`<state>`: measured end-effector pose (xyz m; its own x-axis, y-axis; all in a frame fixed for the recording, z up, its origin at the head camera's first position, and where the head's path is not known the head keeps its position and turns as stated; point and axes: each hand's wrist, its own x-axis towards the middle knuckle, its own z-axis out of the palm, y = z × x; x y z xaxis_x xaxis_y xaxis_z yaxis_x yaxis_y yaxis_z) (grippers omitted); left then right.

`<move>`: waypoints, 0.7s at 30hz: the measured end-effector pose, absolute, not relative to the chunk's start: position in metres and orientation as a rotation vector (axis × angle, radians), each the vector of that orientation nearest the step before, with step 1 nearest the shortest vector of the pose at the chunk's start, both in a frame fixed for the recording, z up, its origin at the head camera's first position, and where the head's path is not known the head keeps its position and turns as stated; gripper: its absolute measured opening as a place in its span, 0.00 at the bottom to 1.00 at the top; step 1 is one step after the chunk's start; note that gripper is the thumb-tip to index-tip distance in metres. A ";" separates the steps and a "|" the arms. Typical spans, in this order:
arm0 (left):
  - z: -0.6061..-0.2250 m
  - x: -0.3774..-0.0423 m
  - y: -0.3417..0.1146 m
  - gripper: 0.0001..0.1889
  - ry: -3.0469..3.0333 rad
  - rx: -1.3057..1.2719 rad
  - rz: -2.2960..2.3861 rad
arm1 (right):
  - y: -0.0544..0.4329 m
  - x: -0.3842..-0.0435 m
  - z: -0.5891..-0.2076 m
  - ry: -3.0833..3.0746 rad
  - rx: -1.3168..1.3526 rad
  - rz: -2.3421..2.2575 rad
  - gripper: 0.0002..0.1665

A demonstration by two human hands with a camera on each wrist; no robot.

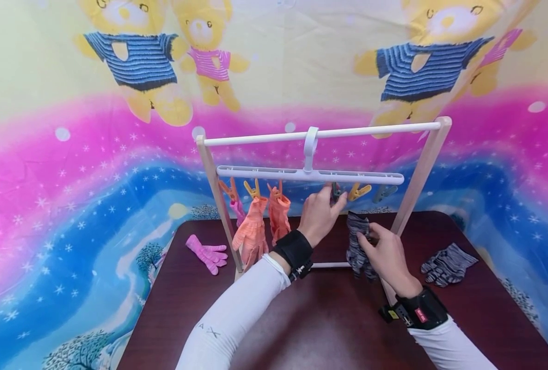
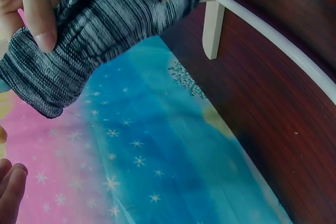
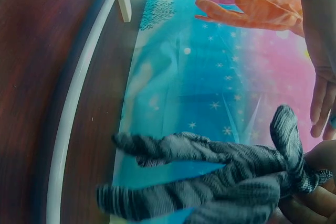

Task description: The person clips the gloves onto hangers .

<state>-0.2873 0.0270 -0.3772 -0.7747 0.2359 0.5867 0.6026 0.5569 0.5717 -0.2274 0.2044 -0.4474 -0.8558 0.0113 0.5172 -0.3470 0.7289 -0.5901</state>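
One grey glove [image 1: 358, 252] is below the right half of the hanger [image 1: 264, 172], its cuff up and its fingers dangling. The right hand [image 1: 388, 257], lower than the hanger, grasps this glove near the cuff between thumb and fingers. The left hand [image 1: 321, 216] is just under the hanger, right of its hook [image 1: 309, 146], its thumb and fingertips pinching the green clip [image 1: 336, 191]. Further along the hanger to the right hang a yellow clip [image 1: 359, 192] and a blue-grey clip [image 1: 384, 193].

Under the hanger's left half, three clips carry gloves: a pink glove [image 1: 237, 211] at the end, then a front orange glove [image 1: 251, 231] and a second orange glove [image 1: 279, 213]. The rack's bar [image 1: 380, 131] runs above the hanger and bears its hook. On the table [image 1: 324, 318], a loose pink glove [image 1: 207, 254] lies beyond the hanger's left end, and a spare grey glove [image 1: 449, 264] beyond its right end.
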 end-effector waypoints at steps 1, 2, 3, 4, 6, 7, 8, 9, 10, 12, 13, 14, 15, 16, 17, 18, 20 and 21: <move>-0.377 -0.287 0.027 0.13 -2.343 -0.672 -1.098 | 0.203 -0.228 -0.447 -2.426 0.259 0.972 0.11; -0.377 -0.287 0.027 0.13 -2.338 -0.666 -1.089 | 0.202 -0.228 -0.446 -2.422 0.262 0.977 0.12; -0.377 -0.288 0.028 0.12 -2.331 -0.657 -1.077 | 0.201 -0.228 -0.446 -2.414 0.267 0.982 0.12; -0.376 -0.288 0.028 0.12 -2.324 -0.650 -1.067 | 0.200 -0.228 -0.445 -2.406 0.273 0.986 0.11; -0.376 -0.288 0.028 0.11 -2.309 -0.640 -1.058 | 0.199 -0.229 -0.445 -2.395 0.284 0.994 0.10; -0.376 -0.288 0.029 0.11 -2.304 -0.633 -1.053 | 0.198 -0.229 -0.445 -2.389 0.293 0.999 0.09; -0.375 -0.288 0.029 0.11 -2.301 -0.628 -1.053 | 0.198 -0.229 -0.444 -2.385 0.301 1.003 0.08; -0.375 -0.288 0.029 0.11 -2.298 -0.625 -1.052 | 0.198 -0.229 -0.444 -2.378 0.312 1.009 0.07; -0.374 -0.288 0.029 0.12 -2.297 -0.623 -1.057 | 0.197 -0.229 -0.444 -2.373 0.320 1.015 0.06; -0.374 -0.287 0.029 0.12 -2.298 -0.618 -1.063 | 0.197 -0.229 -0.444 -2.364 0.339 1.030 0.06; -0.373 -0.287 0.029 0.12 -2.300 -0.618 -1.072 | 0.196 -0.229 -0.443 -2.363 0.348 1.037 0.06; -0.373 -0.287 0.029 0.12 -2.301 -0.618 -1.081 | 0.196 -0.229 -0.443 -2.360 0.355 1.041 0.06; -0.373 -0.287 0.029 0.13 -2.303 -0.619 -1.091 | 0.196 -0.229 -0.443 -2.359 0.361 1.048 0.06; -0.373 -0.287 0.029 0.13 -2.303 -0.620 -1.101 | 0.195 -0.229 -0.443 -2.358 0.364 1.052 0.07; -0.372 -0.287 0.028 0.13 -2.303 -0.622 -1.107 | 0.195 -0.229 -0.442 -2.358 0.367 1.058 0.08; -0.372 -0.286 0.028 0.13 -2.302 -0.622 -1.114 | 0.195 -0.229 -0.442 -2.357 0.370 1.062 0.09; -0.372 -0.286 0.028 0.14 -2.298 -0.624 -1.123 | 0.194 -0.229 -0.441 -2.350 0.376 1.079 0.11; -0.371 -0.286 0.028 0.14 -2.297 -0.625 -1.126 | 0.194 -0.229 -0.440 -2.348 0.379 1.086 0.12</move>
<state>-0.2862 0.0278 -0.3714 -0.7679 0.1795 0.6149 0.5961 0.5517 0.5833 -0.2287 0.1938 -0.4404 -0.8251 -0.0336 0.5640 -0.4516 0.6391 -0.6226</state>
